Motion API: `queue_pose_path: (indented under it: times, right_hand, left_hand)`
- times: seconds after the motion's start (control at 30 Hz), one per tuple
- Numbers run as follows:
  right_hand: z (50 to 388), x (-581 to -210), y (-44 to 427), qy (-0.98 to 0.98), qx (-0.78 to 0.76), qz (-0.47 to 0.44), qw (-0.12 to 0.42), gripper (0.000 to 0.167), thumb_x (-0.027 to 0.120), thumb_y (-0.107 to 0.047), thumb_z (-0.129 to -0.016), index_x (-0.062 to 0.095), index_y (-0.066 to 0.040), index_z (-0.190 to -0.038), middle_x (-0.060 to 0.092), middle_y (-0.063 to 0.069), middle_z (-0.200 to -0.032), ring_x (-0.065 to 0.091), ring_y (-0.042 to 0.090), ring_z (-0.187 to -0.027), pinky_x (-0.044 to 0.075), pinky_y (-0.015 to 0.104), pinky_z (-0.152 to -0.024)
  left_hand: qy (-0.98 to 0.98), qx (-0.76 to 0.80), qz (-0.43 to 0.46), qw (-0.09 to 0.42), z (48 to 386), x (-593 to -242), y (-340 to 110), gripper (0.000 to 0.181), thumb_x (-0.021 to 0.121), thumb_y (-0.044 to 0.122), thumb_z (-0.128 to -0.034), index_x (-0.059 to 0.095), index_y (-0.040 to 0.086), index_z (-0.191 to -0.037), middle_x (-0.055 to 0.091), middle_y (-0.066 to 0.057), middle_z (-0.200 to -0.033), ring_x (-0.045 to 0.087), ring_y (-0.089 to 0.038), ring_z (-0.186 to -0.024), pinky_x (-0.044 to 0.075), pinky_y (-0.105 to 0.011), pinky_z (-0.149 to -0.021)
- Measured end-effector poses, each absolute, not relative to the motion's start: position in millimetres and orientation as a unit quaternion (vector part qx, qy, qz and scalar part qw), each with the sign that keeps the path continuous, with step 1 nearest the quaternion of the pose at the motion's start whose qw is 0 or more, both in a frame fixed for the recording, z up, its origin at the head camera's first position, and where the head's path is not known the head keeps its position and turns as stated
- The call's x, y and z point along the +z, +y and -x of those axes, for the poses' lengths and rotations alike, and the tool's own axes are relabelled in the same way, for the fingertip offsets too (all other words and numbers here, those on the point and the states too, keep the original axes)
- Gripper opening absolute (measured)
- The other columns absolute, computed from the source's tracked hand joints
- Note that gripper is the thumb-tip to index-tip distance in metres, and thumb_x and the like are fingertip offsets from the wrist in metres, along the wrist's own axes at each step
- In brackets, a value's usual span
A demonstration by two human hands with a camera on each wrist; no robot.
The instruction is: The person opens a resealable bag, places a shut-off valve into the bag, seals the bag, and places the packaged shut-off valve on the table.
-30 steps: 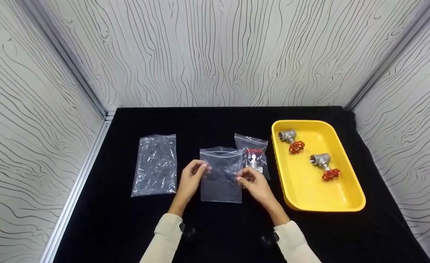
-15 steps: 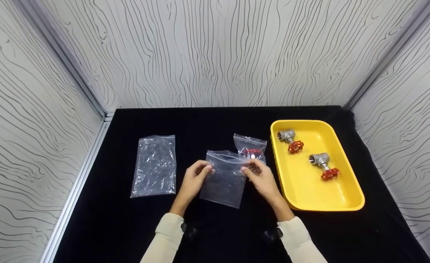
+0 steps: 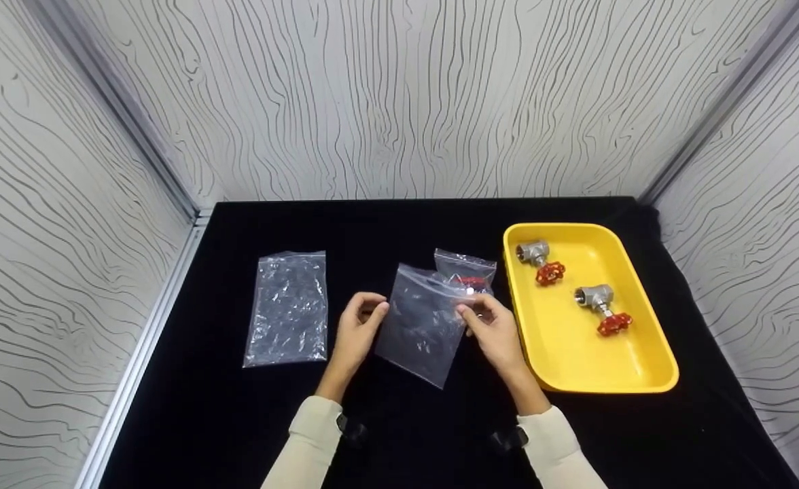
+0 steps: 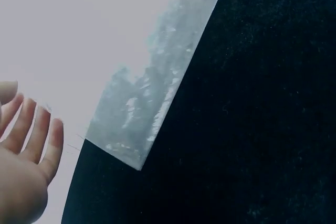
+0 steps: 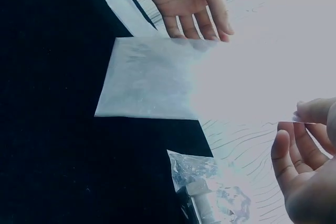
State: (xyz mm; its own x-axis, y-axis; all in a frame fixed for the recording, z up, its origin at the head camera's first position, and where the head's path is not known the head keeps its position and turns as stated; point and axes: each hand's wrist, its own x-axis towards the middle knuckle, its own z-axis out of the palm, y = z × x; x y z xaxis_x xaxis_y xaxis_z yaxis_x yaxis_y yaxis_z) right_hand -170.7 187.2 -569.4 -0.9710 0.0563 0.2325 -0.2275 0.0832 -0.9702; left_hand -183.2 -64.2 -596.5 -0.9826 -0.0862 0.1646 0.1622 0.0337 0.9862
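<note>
Pinched between my right thumb and fingers is a clear zip bag (image 3: 420, 329), flat and tilted, held at its upper right edge by the right hand (image 3: 499, 334). No contents show in it. My left hand (image 3: 354, 333) is beside the bag's left edge; the left wrist view shows its fingers (image 4: 38, 135) loosely extended, with no grip on the plastic. Just behind the right hand lies another zip bag (image 3: 466, 261) holding a valve with a red handwheel (image 3: 471, 280), partly covered by the held bag and hand.
To the left, a flat clear bag (image 3: 287, 309) lies on the black cloth (image 3: 399, 441). A yellow tray (image 3: 562, 353) stands at the right with two metal valves, one valve (image 3: 534, 252) behind the other valve (image 3: 596, 297), both with red handwheels. Patterned panels (image 3: 399, 102) enclose the table.
The bag, upright between both hands a second ago, has tilted, its top swinging up and right with the right hand. My left fingers have let go of its left edge.
</note>
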Motion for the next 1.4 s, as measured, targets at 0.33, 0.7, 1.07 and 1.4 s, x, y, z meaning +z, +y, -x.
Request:
queue_pose_path:
  times: [0.33, 0.7, 1.07, 1.4]
  right_hand:
    - [166, -567, 178, -0.669, 0.730, -0.058, 0.129, 0.016, 0.066, 0.015, -0.096, 0.058, 0.022, -0.109, 0.068, 0.009, -0.088, 0.069, 0.009, -0.074, 0.061, 0.021, -0.066]
    - [156, -570, 163, -0.673, 0.720, -0.115, 0.122, 0.019, 0.068, 0.014, -0.095, 0.058, 0.018, -0.110, 0.066, 0.013, -0.105, 0.074, 0.012, -0.086, 0.065, 0.024, -0.075]
    - [148, -580, 158, -0.699, 0.671, -0.195, 0.150, 0.019, 0.073, 0.014, -0.091, 0.065, 0.009, -0.108, 0.065, 0.024, -0.116, 0.068, 0.007, -0.103, 0.061, 0.021, -0.080]
    - [141, -582, 161, -0.692, 0.669, -0.240, 0.127, 0.022, 0.067, 0.016, -0.090, 0.065, 0.008, -0.111, 0.063, 0.029, -0.117, 0.065, 0.011, -0.106, 0.059, 0.023, -0.084]
  left_hand:
    - [-0.716, -0.693, 0.064, 0.062, 180, -580, -48, 0.012, 0.068, 0.006, -0.1031, 0.071, -0.003, -0.109, 0.073, -0.022, -0.102, 0.070, -0.031, -0.092, 0.060, -0.028, -0.080]
    - [-0.697, -0.708, 0.115, 0.005, 178, -562, -27, 0.021, 0.059, 0.009, -0.1087, 0.065, -0.006, -0.121, 0.072, -0.027, -0.118, 0.073, -0.036, -0.105, 0.064, -0.039, -0.089]
    - [-0.716, -0.694, 0.080, -0.015, 177, -551, -21, 0.026, 0.060, 0.024, -0.1104, 0.061, -0.001, -0.118, 0.074, -0.021, -0.105, 0.073, -0.039, -0.103, 0.065, -0.044, -0.086]
    - [-0.716, -0.694, 0.073, 0.003, 177, -548, -18, 0.013, 0.063, 0.013, -0.1060, 0.061, 0.001, -0.102, 0.071, -0.016, -0.084, 0.070, -0.028, -0.078, 0.064, -0.037, -0.072]
